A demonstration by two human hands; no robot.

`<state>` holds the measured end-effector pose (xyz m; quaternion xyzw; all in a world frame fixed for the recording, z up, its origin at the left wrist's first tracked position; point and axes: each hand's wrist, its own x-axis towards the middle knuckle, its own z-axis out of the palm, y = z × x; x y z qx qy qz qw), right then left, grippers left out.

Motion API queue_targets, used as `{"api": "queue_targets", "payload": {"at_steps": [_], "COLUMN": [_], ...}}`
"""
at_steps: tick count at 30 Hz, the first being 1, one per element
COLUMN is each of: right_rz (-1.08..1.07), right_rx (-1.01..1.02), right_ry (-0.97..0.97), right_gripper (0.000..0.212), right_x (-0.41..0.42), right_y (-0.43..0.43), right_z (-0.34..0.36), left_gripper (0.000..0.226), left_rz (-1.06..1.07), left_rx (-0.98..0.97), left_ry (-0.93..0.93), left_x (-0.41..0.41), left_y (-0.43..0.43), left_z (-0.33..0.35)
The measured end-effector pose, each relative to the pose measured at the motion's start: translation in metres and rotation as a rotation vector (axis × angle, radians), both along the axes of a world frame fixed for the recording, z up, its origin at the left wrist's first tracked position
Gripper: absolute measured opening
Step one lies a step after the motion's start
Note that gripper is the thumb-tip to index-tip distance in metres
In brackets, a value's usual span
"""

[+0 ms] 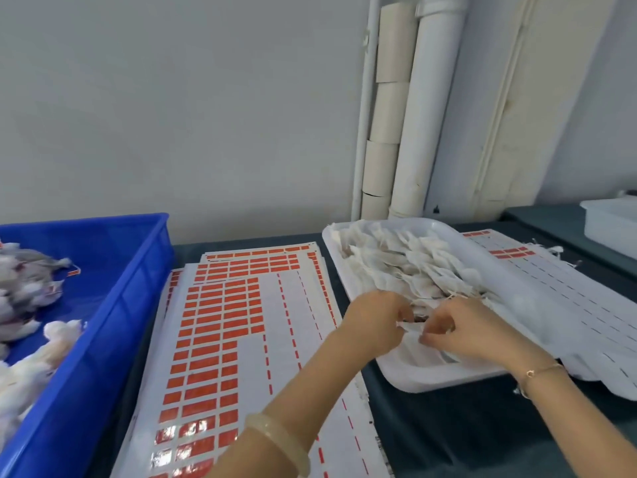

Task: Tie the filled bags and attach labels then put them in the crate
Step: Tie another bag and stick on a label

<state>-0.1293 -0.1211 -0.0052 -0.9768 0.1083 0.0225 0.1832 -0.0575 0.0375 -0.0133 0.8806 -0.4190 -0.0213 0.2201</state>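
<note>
pale grey wall point(172, 98), white pipes point(427, 108) in corner, dark tabletop point(448, 426).

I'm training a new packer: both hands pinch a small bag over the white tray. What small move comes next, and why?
Probably pull the bag taut to finish tying it: left hand and right hand each pinch an end above the tray, so labelling looks premature.

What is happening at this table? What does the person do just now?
A person works over a white tray heaped with little cloth bags. The left hand and right hand both pinch one small bag at the tray's near end, apparently tying it. Sheets of red labels lie left of the tray. The blue crate at far left already holds several packed bags.
</note>
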Motion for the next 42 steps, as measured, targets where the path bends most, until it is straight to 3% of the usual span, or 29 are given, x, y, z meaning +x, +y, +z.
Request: {"api": "queue_targets", "payload": {"at_steps": [3, 6, 11, 14, 17, 24, 29, 34, 38, 42], "right_rz": [-0.053, -0.088, -0.069, -0.097, -0.121, -0.096, 0.09, 0.26, 0.301, 0.31], "right_rx": [-0.106, -0.222, -0.389, -0.382, -0.395, -0.077, 0.162, 0.449, 0.518, 0.55], "right_ry": [0.07, 0.035, -0.015, -0.026, -0.085, -0.555, -0.824, -0.836, -0.771, -0.801], "right_gripper": [0.04, 0.054, 0.033, 0.006, 0.008, 0.005, 0.004, 0.006, 0.007, 0.009], "right_x": [0.004, 0.01, 0.016, 0.017, 0.014, 0.009, 0.014, 0.028, 0.041, 0.042], "right_y": [0.007, 0.016, 0.024, 0.024, 0.02, 0.036, 0.08, 0.124, 0.147, 0.139], "right_z": [-0.007, -0.016, -0.015, -0.01, -0.003, 0.031, 0.048, 0.048, 0.031, 0.03], "left_gripper": [0.035, 0.037, 0.02, 0.017, 0.02, 0.016, 0.008, 0.007, 0.007, 0.006], "left_rz": [-0.031, -0.008, 0.007, 0.007, 0.018, 0.066, 0.118, 0.199, 0.265, 0.274], "left_rx": [0.28, 0.39, 0.342, 0.298, 0.19, -0.322, -0.637, -0.865, -0.894, -0.843], "left_ry": [-0.028, -0.073, -0.22, -0.287, -0.273, -0.165, -0.059, 0.159, 0.272, 0.235], "left_x": [0.004, 0.008, 0.008, 0.006, 0.01, 0.013, 0.008, -0.001, -0.005, -0.003], "left_y": [-0.02, -0.032, -0.036, -0.034, -0.026, 0.025, 0.077, 0.127, 0.142, 0.132], "left_z": [0.002, -0.001, -0.002, -0.001, 0.004, 0.023, 0.034, 0.031, 0.019, 0.026]}}
